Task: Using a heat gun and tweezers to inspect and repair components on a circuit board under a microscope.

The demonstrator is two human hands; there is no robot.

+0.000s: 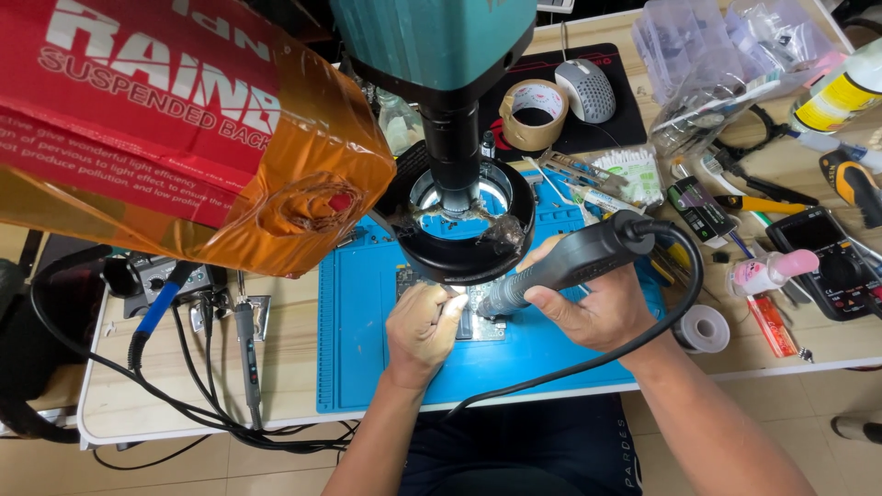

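We note a small circuit board (478, 323) lying on the blue mat (358, 367) under the microscope ring light (464, 262). Right hand (593, 308) wraps its grip shut around a black hot-air handpiece (560, 266), nozzle angled down-left at the board. Left hand (421, 331), fist curled, pinches tweezers (447, 303) beside it. The mat rests on the bench (138, 404).

**My cluttered bench, seen from above**

I sit at a pale wooden table (147, 386) with a white edge. Beneath it I see a tan floor (184, 468). Bright light from the ring lamp (464, 262) pools on the blue work mat (358, 358) in front of me.
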